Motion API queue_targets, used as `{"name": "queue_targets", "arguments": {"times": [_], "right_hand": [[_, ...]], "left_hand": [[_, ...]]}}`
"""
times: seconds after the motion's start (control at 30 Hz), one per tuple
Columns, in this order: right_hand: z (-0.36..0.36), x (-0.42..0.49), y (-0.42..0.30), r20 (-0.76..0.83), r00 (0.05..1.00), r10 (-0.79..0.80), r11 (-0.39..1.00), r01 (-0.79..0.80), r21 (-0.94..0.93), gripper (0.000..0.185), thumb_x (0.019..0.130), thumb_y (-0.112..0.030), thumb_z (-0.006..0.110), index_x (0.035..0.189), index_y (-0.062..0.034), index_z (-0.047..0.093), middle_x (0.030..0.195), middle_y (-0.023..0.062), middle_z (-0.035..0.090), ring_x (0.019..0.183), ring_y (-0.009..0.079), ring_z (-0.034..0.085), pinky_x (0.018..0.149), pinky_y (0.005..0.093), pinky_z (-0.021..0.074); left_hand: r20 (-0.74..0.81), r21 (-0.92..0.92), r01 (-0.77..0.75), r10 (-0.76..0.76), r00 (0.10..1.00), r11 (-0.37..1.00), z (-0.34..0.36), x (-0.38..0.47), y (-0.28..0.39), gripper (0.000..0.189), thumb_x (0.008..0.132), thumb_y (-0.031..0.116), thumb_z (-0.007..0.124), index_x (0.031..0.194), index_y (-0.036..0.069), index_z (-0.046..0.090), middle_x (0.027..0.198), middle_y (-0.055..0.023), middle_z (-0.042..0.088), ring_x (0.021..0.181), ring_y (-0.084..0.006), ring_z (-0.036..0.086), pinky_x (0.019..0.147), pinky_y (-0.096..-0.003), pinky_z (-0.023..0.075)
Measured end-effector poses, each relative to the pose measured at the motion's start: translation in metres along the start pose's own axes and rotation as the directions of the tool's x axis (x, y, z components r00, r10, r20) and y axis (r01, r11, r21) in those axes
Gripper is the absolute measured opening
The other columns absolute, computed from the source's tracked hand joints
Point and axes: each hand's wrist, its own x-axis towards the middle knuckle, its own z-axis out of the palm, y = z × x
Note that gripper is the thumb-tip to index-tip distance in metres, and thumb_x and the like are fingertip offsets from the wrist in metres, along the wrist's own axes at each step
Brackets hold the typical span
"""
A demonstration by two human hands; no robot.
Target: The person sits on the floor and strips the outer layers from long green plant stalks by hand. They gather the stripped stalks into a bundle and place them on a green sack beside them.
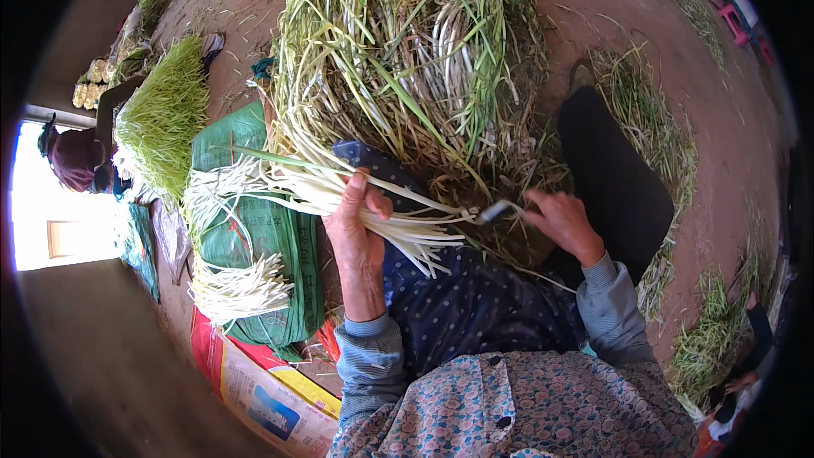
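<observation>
My left hand (359, 222) is closed around a bundle of long pale stalks (305, 187), whose white ends fan out to the right over my dark polka-dot apron (470, 305). To the right of those ends, my right hand (559, 219) has its thumb and forefinger at a thin pale strand that curves from a small, blurred whitish piece (493, 211); whether the fingers grip it I cannot tell. A large heap of green and white stalks with dry leaves (407, 57) lies before me. On a green woven sack (254, 203) at the left rest trimmed white stalks (245, 289).
A stack of yellow-green stalks (168, 114) stands at the far left beside a person (73, 156). Leafy scraps (655, 108) lie on the earthen floor to the right. A printed sack (273, 404) is at lower left. Part of another person shows at lower right.
</observation>
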Motion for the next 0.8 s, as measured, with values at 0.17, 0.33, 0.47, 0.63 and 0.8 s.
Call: {"name": "queue_targets", "arguments": {"times": [0.17,0.33,0.47,0.63,0.8], "right_hand": [[-0.055,0.061,-0.096,-0.178,0.984,-0.010,0.572,0.152,0.806,0.032,0.083,-0.015,0.058,0.109,0.0014,0.050,0.075,0.0100,0.063,0.062,0.0152,0.061,0.057,0.0262,0.0498],[-0.030,0.094,-0.130,-0.261,0.953,-0.153,0.319,0.297,0.900,0.030,0.082,-0.005,0.057,0.110,0.0008,0.049,0.087,0.0092,0.062,0.078,0.0115,0.059,0.069,0.0238,0.0477],[-0.031,0.089,-0.129,-0.241,0.968,-0.074,0.154,0.250,0.956,0.038,0.082,-0.001,0.054,0.118,-0.0015,0.042,0.083,0.0071,0.060,0.078,0.0104,0.057,0.070,0.0227,0.0471],[-0.071,0.071,-0.097,-0.451,0.856,0.254,-0.044,0.476,0.878,0.036,0.081,-0.006,0.053,0.116,-0.0046,0.044,0.084,0.0097,0.060,0.071,0.0147,0.058,0.062,0.0251,0.0491],[-0.123,0.035,-0.032,-0.641,0.568,0.516,0.042,0.731,0.681,0.038,0.081,-0.008,0.055,0.118,-0.0031,0.043,0.087,0.0092,0.060,0.078,0.0137,0.056,0.071,0.0271,0.0459]], "left_hand": [[0.066,0.156,0.011,-0.021,0.998,0.988,0.009,-0.008,-0.012,0.017,0.077,0.011,0.064,0.085,-0.001,0.054,0.050,-0.0060,0.049,0.039,-0.0147,0.046,0.040,-0.0241,0.0389],[0.085,0.180,0.015,-0.031,0.996,0.983,0.021,-0.017,-0.019,0.014,0.077,0.008,0.064,0.083,0.000,0.054,0.053,-0.0059,0.051,0.041,-0.0141,0.048,0.038,-0.0222,0.0396],[0.122,0.200,0.029,-0.054,0.991,0.979,0.016,-0.014,-0.024,0.013,0.076,0.008,0.064,0.080,0.001,0.054,0.051,-0.0054,0.051,0.040,-0.0141,0.048,0.037,-0.0225,0.0391],[-0.006,0.135,0.121,-0.121,0.993,0.983,0.003,-0.006,-0.018,0.012,0.076,0.009,0.064,0.080,0.002,0.054,0.048,-0.0047,0.048,0.037,-0.0137,0.045,0.038,-0.0249,0.0378],[0.029,-0.039,0.179,-0.178,0.984,0.983,-0.019,0.001,-0.007,0.016,0.085,0.018,0.055,0.091,0.004,0.054,0.054,0.0013,0.043,0.045,-0.0087,0.035,0.046,-0.0233,0.0308]]}}
